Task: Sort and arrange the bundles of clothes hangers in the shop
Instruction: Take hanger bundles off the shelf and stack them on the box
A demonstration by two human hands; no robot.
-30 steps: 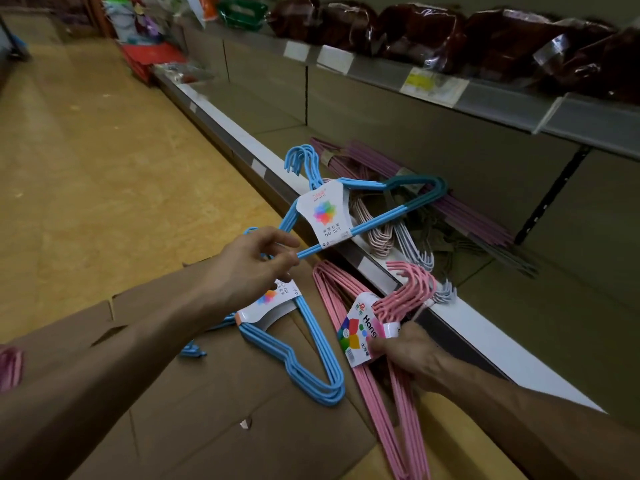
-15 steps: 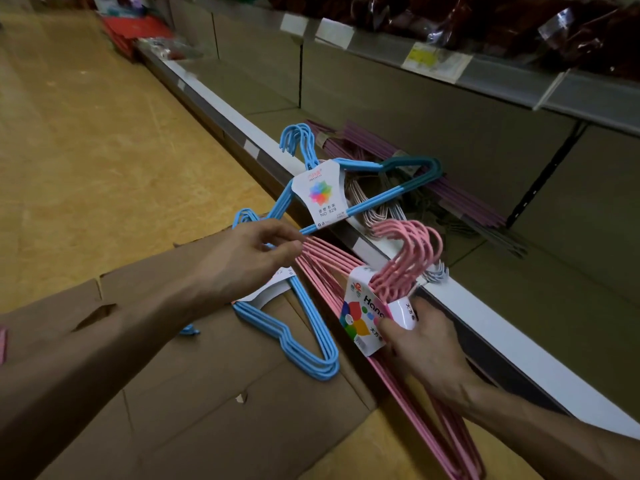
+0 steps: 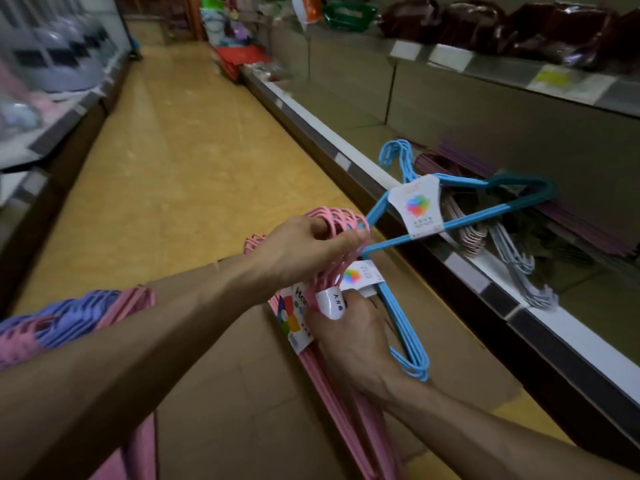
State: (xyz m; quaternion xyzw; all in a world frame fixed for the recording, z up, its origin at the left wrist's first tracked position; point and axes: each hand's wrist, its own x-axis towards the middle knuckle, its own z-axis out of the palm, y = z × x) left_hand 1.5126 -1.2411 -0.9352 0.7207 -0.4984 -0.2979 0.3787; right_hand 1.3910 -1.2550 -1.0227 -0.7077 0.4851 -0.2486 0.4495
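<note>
Pink plastic-coated wire hanger bundle (image 3: 332, 375) w/ paper label: left hand (image 3: 304, 251) fingers clamp hooks (plus blue hanger bundle (image 3: 460, 216) corner), right hand (image 3: 349, 337) grips neck, over flattened brown cardboard (image 3: 225, 393).

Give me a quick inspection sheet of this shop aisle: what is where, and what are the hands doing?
Surface: flattened cardboard on the yellow floor.
Job's things: pink hanger bundle in both hands; one blue hanger bundle leaning on the shelf edge; another blue bundle on the cardboard; purple and pink hangers at far left.
Clutter: loose pale hangers and purple hangers on the bottom shelf.
Hands: left hand grips the pink hooks; right hand holds the bundle at its label.
Cables: nothing seen.
Surroundings: dark wrapped goods on the upper shelf; blurred shelving opposite.
</note>
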